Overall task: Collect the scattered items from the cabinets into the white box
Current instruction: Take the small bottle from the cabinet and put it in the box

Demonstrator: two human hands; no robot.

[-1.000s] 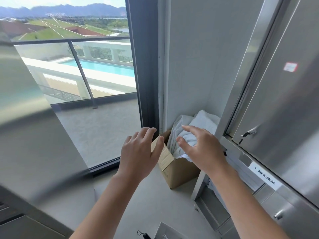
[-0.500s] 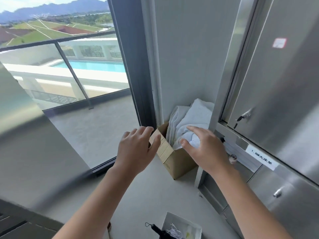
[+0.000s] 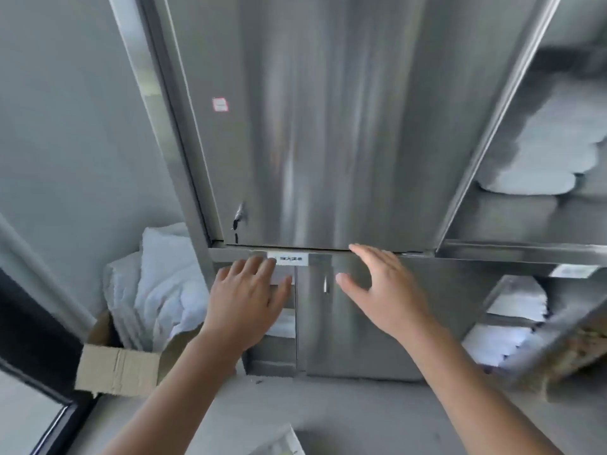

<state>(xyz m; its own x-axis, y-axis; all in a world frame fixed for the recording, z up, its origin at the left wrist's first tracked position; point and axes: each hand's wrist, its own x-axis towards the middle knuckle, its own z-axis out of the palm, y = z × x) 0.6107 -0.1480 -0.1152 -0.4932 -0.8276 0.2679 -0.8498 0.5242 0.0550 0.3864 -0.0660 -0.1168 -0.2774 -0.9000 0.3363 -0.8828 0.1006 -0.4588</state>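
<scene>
Grey floor (image 3: 328,408): cardboard box (image 3: 118,372) at L, just beside steel cabinet (image 3: 345,142), which stands on the floor. Corner of white box (image 3: 279,443) at bottom edge, blurred. Cabinet R side open: upper shelf (image 3: 512,224) w/ stack of folded white towels (image 3: 542,165); lower shelf (image 3: 507,319) w/ folded white linen (image 3: 517,300), more below.

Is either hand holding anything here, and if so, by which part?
Nothing is held. The left hand and right hand are open, fingers spread, before the stainless steel cabinet.
</scene>
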